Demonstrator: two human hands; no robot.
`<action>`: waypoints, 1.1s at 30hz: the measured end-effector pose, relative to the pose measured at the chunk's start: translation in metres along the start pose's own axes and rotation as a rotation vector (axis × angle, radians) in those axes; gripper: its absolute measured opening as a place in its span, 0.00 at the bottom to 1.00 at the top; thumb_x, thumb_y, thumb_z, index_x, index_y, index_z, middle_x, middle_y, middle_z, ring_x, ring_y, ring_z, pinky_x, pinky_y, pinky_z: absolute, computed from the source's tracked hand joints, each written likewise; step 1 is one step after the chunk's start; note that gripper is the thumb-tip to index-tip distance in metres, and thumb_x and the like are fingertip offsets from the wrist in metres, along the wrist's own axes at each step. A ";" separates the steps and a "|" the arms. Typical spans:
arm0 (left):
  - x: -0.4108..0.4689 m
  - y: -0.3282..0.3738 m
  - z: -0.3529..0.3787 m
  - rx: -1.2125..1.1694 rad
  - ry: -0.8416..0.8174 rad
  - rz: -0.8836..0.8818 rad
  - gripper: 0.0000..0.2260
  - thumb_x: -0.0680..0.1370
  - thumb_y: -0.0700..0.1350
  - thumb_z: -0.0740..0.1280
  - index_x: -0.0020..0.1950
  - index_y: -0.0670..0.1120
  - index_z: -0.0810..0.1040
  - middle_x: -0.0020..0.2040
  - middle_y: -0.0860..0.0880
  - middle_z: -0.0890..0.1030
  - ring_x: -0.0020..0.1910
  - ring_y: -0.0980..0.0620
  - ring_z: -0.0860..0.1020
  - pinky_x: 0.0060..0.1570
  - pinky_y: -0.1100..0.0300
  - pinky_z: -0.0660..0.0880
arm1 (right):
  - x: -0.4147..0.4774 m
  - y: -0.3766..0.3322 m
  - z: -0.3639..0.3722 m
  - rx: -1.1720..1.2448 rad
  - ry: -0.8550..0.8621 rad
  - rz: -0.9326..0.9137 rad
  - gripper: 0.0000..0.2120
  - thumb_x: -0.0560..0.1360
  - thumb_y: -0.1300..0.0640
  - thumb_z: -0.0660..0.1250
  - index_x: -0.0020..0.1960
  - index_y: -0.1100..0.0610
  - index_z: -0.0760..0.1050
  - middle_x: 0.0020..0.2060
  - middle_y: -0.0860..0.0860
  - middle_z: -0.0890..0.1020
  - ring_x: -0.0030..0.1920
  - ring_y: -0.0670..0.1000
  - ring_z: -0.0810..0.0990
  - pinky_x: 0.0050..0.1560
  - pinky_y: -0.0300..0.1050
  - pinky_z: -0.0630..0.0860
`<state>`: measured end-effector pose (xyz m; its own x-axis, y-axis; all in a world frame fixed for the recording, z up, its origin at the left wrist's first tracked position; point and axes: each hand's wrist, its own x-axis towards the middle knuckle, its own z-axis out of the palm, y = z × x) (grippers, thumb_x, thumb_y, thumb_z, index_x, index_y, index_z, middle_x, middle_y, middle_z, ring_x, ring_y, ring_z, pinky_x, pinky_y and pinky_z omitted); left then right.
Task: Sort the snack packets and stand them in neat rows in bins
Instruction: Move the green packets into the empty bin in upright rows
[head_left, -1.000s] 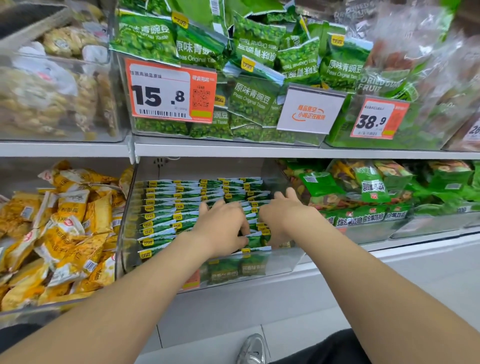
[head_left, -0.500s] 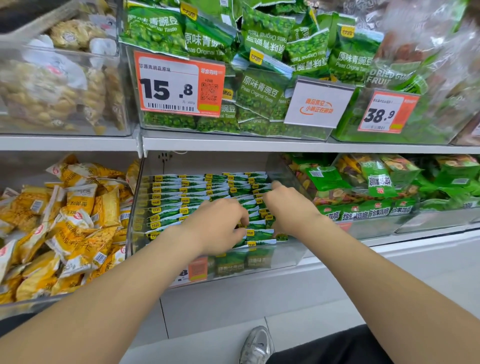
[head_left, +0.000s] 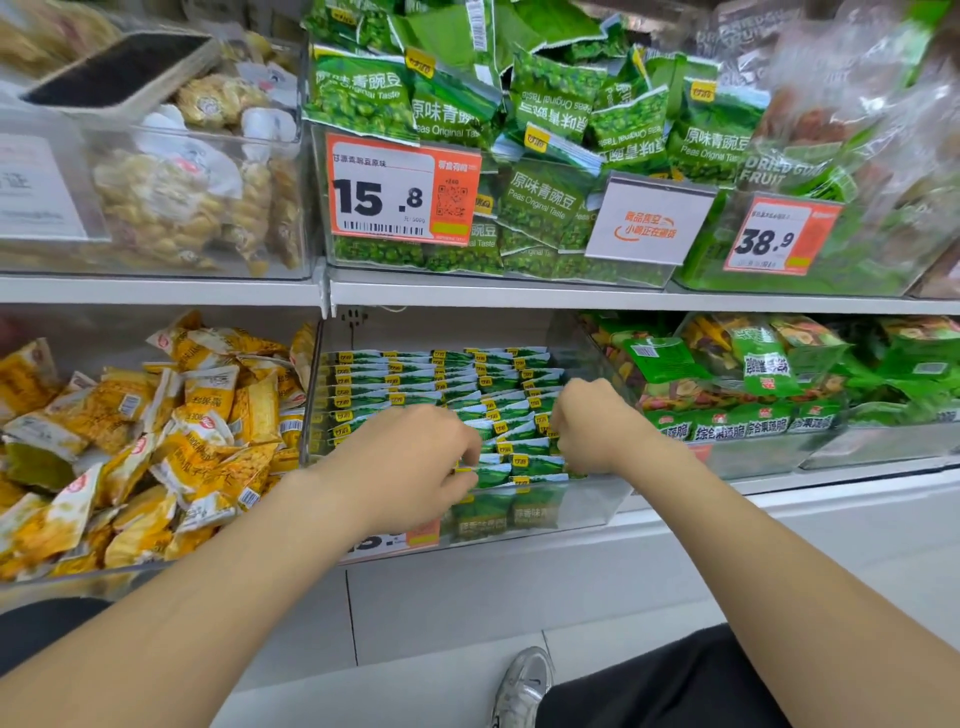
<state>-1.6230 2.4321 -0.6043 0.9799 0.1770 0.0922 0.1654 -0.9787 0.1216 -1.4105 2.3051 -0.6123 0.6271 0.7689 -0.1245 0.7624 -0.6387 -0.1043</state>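
Green, glossy film pea packets (head_left: 431, 376) stand on edge in tight rows inside the clear plastic bin (head_left: 592, 506) on the lower shelf (head_left: 810, 480). They look light, crinkly and slippery, pillow-shaped with flat crimped seams. Those top seams are likely the best place to pinch. The left hand (head_left: 410, 462) curls over the front row, thumb and fingers pinching a packet's top edge. The right hand (head_left: 587, 426) is curled down into the right-hand column; whether it grips anything I cannot tell.

Left hand (head_left: 415, 457) and right hand (head_left: 592, 426) pinch green packets (head_left: 415, 374) (rowed in bin (head_left: 592, 506)).
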 end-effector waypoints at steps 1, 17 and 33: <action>-0.004 0.001 0.001 -0.003 -0.029 0.000 0.13 0.83 0.58 0.63 0.63 0.56 0.80 0.58 0.54 0.81 0.59 0.50 0.78 0.55 0.53 0.77 | -0.002 -0.001 0.002 0.065 -0.041 0.023 0.04 0.76 0.66 0.65 0.43 0.66 0.75 0.45 0.64 0.81 0.42 0.61 0.78 0.40 0.55 0.78; -0.034 -0.021 -0.019 -0.148 0.157 -0.029 0.09 0.84 0.56 0.63 0.51 0.55 0.81 0.48 0.58 0.79 0.50 0.56 0.77 0.52 0.53 0.77 | -0.028 -0.060 -0.013 0.217 0.232 -0.053 0.13 0.77 0.64 0.62 0.57 0.58 0.82 0.40 0.52 0.81 0.37 0.50 0.79 0.39 0.45 0.74; -0.132 -0.212 -0.042 0.035 -0.221 -1.021 0.14 0.76 0.42 0.61 0.60 0.44 0.78 0.65 0.38 0.79 0.66 0.33 0.76 0.63 0.40 0.75 | -0.048 -0.299 0.008 0.215 0.201 -0.577 0.09 0.77 0.56 0.62 0.48 0.53 0.81 0.41 0.53 0.82 0.45 0.60 0.81 0.44 0.54 0.83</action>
<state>-1.7926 2.6205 -0.6005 0.3702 0.9022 -0.2213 0.9260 -0.3773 0.0110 -1.6701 2.4588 -0.5828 0.1594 0.9675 0.1960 0.9499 -0.0963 -0.2973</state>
